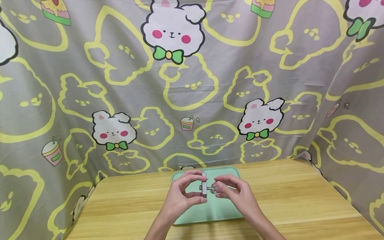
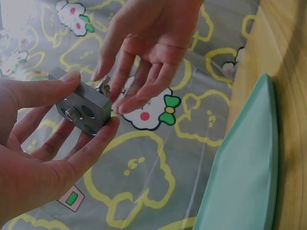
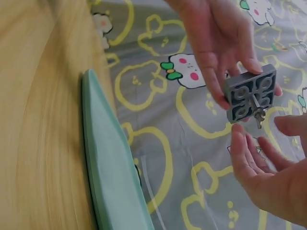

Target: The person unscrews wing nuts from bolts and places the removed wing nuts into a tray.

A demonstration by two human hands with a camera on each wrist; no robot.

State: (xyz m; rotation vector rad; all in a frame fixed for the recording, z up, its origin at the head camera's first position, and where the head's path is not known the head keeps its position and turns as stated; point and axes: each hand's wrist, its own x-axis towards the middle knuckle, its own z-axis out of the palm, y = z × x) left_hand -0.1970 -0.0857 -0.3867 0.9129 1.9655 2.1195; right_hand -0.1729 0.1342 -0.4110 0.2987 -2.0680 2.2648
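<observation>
My left hand [image 1: 179, 195] grips a square grey metal block [image 3: 250, 93] by its edges, thumb on one side and fingers on the other. The block is held up over the tray. Recessed round holes show on its faces in both wrist views. From its middle a thin metal rod [image 1: 209, 188] sticks out toward the right hand, ending in a small shiny pronged fitting [image 3: 259, 115]. My right hand [image 1: 240, 193] hovers around this fitting with loosely bent fingers. In the right wrist view its thumb and fingertips stand apart from the fitting.
Under the hands a light green tray [image 1: 222, 213] lies on a wood-grain table [image 1: 126, 203]. A grey curtain [image 1: 180, 90] with yellow outlines and white cartoon animals hangs behind the table and along both sides.
</observation>
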